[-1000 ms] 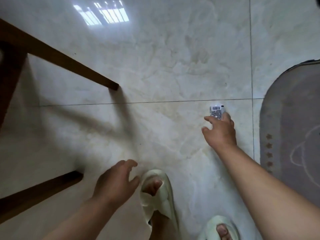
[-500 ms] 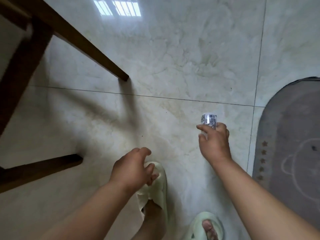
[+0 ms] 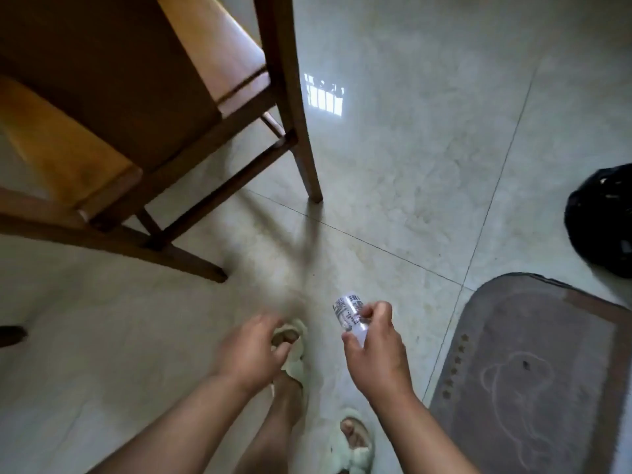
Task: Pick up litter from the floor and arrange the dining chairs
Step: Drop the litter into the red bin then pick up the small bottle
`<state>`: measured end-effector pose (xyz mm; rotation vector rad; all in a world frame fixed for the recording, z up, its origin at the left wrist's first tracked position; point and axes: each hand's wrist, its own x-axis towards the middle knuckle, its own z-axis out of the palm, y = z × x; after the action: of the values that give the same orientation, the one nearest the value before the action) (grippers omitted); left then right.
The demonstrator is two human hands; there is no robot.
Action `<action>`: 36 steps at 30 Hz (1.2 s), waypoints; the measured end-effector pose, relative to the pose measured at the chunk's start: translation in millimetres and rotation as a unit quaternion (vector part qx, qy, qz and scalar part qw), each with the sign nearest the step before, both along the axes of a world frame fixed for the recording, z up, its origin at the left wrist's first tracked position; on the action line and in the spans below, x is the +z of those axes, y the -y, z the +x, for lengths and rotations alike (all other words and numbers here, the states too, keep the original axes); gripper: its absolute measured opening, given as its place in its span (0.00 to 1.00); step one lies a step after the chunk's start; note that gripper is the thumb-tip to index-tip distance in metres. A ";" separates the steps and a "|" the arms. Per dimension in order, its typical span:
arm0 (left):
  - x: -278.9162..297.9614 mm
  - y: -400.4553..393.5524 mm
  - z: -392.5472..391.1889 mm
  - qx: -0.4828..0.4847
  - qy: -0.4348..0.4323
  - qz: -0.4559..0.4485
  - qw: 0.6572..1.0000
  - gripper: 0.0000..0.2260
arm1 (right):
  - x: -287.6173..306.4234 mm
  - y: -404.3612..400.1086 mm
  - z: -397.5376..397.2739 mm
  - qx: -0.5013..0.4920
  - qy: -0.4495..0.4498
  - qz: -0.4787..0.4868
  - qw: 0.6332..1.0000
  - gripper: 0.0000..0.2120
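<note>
Already one piece of litter is lifted off the pale marble-patterned tile floor: a small clear plastic bottle with a printed barcode label is pinched between thumb and fingertips of the right hand. The left hand, blurred, is held beside it with fingers loosely curled and nothing gripped. Farther off, the brown wooden dining chair is not yet arranged, and a black plastic bag is seen at the right edge.
</note>
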<state>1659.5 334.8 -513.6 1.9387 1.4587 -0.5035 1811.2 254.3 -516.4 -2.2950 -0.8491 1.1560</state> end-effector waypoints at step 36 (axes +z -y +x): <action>180.0 105.1 -573.9 0.455 -0.044 0.005 0.889 0.17 | 163.3 -64.7 -543.6 0.397 -0.020 0.015 0.917 0.28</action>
<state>1085.6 229.6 -333.6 1.0305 2.1948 -0.1351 1267.7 319.0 -353.2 -1.9048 -1.8626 1.4628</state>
